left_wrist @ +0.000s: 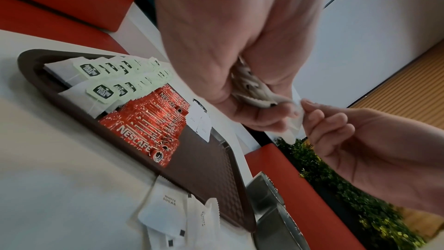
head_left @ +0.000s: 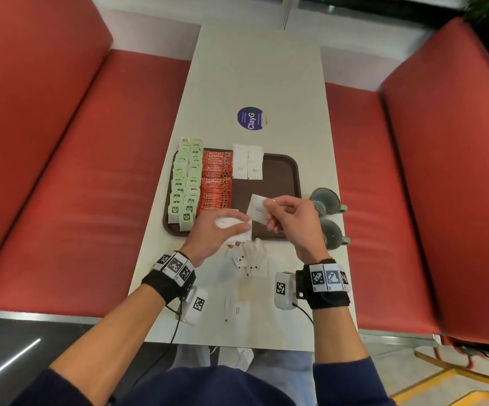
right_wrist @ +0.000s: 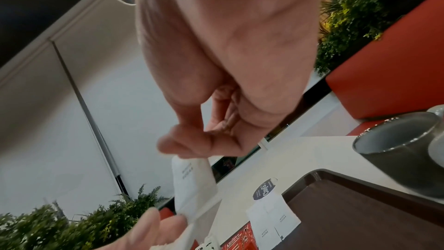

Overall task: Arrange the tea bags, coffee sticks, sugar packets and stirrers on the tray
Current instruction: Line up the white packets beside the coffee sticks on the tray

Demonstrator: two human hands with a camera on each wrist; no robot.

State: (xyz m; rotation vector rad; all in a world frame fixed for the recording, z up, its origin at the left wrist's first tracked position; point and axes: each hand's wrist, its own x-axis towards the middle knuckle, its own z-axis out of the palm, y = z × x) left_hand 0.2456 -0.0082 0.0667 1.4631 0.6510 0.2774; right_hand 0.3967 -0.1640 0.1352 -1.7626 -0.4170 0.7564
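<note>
A brown tray (head_left: 284,177) holds two rows of green tea bags (head_left: 186,180), a column of red coffee sticks (head_left: 216,180) and two white sugar packets (head_left: 247,162) at its far edge. My left hand (head_left: 225,227) grips a bunch of white sugar packets (left_wrist: 254,90) above the tray's near edge. My right hand (head_left: 290,218) pinches a single white sugar packet (head_left: 257,208) by its edge, close to the left hand. That single sugar packet (right_wrist: 192,185) hangs from my thumb and finger in the right wrist view.
More loose sugar packets (head_left: 247,259) and a paper-wrapped stirrer (head_left: 226,310) lie on the white table (head_left: 252,68) near me. Two grey cups (head_left: 325,200) stand right of the tray. A blue round sticker (head_left: 250,118) lies beyond it. Red benches (head_left: 61,171) flank both sides.
</note>
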